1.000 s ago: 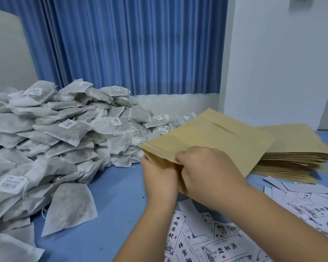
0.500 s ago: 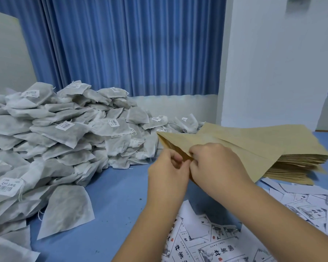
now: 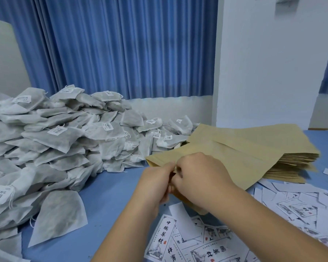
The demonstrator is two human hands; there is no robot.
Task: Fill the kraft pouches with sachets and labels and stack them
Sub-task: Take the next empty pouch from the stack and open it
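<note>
2 bare forearms show in the head view: the left forearm is cut off by the near edge, the right forearm by the near right corner. Both are uncovered along all of their visible length, smooth and plain down to the wrists. The left hand and the right hand are bare as well, with rounded knuckles and their backs toward the camera. The nails are too hidden to tell.

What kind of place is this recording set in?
Probably a small hand-packing workroom: a heap of tagged sachets, a stack of kraft pouches and loose printed labels lie on a blue table, with a blue curtain behind.
</note>
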